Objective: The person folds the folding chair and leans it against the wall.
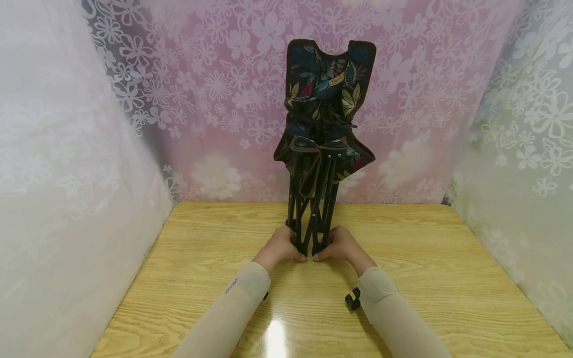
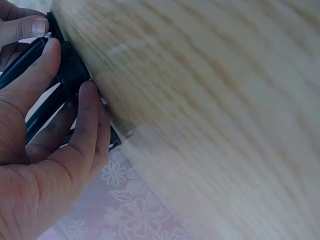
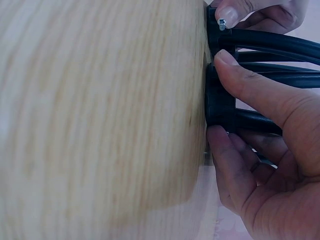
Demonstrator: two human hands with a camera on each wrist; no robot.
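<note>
Both hands [image 1: 279, 247] [image 1: 341, 244] grip folded chair [image 1: 323, 124] mid-table [image 1: 447, 278]; curtains [image 1: 67, 174] close round.

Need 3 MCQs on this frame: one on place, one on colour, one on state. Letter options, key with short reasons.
1. Where does the folded stool stand?
A. upright on the wooden table, near its far edge
B. flat on the floor
C. on a shelf

2. What colour are the stool's legs?
A. white
B. black
C. red

3. What are the hands doing?
A. both resting flat, away from the stool
B. one raised in the air
C. both gripping the legs' lower ends

Key: 1 A, the head view shows its feet on the tabletop. 2 B, the tubes are black in all views. 3 C, left hand and right hand curl round the feet.
</note>
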